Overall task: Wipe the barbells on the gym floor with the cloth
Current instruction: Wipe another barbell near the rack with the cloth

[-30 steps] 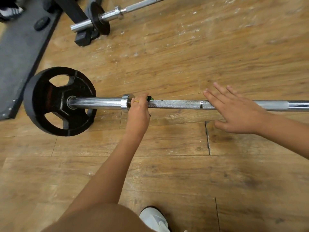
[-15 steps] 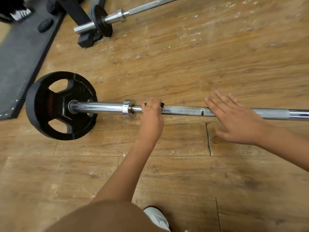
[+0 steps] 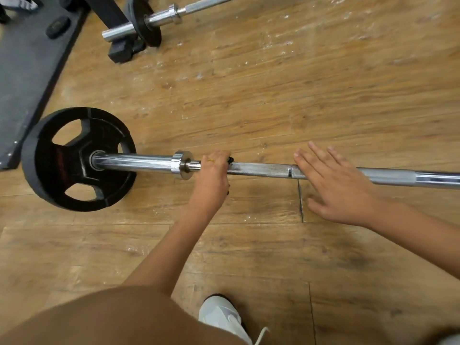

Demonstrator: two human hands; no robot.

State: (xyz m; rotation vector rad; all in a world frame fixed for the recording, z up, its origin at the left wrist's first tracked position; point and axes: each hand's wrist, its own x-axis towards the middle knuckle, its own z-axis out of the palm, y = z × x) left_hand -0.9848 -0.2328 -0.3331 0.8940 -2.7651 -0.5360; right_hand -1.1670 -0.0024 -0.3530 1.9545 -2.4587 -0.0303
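Cloth (image 3: 230,160) showed only as a small dark green scrap poking out past the fingertips of the left hand (image 3: 211,175). That hand was curled over the barbell (image 3: 261,169), gripping the cloth against the shaft. A thin yellow ring (image 3: 211,159) sat on one of its fingers. Just to the outer side of the left hand was the chrome collar (image 3: 183,165), nearly touching the knuckles. Farther out on the sleeve stood a black weight plate (image 3: 74,158), resting on edge on the wooden floor (image 3: 249,95).

On the inner side of the left hand, a bare stretch of knurled shaft lay between it and the right hand (image 3: 333,185). The right hand was flat, fingers straight and fanned, laid across the bar with the fingertips past it. Whether it pressed on the steel could not be told.

Well beyond both hands lay a second barbell (image 3: 161,19) with a small dark plate. A grey mat (image 3: 29,70) lay beyond and to the outer side of the left hand. Below the left forearm, a white shoe (image 3: 221,317) stood on the floor.
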